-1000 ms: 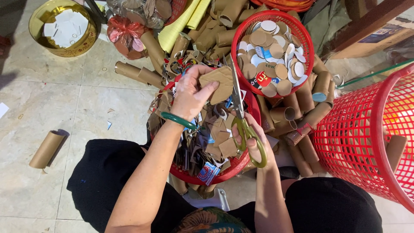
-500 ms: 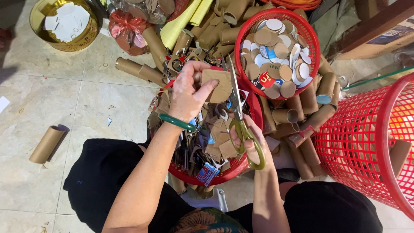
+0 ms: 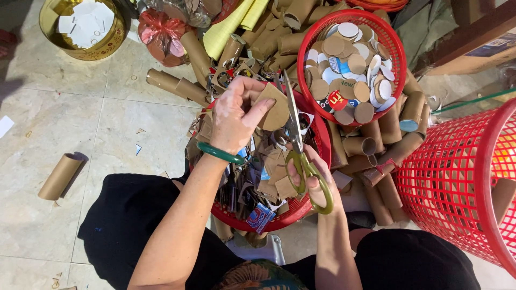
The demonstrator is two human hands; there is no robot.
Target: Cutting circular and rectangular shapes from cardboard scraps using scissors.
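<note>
Centre frame: left hand (image 3: 234, 115) pinches a piece of brown cardboard (image 3: 277, 110), grip clamped on its left edge with thumb and fingertips. The piece is flat, plain kraft brown, matte, roughly rounded on the right side with an angular upper corner; no print visible on the face that shows. A green bangle (image 3: 219, 154) sits on that wrist.

Right hand (image 3: 312, 180) is just below and right of centre, grip closed through the olive-green handles of the scissors (image 3: 296, 134). Blades point up the frame and lie along the cardboard's right edge, touching it; they look nearly together, but I cannot tell whether the card is between them.

Both hands are over a red basket (image 3: 317, 142) in the middle of the frame, full of brown offcuts and scraps. Upper right of centre: a second red basket (image 3: 395, 45) holding cut round discs, mostly brown, some white or printed. Right edge: a large red mesh bin (image 3: 457, 177). Cardboard tubes (image 3: 387, 139) are piled between the baskets and along the top of the frame; one loose tube (image 3: 60, 176) lies on the tiled floor (image 3: 80, 118) at left. Upper left corner: a gold round tin (image 3: 105, 43) with white pieces inside.
</note>
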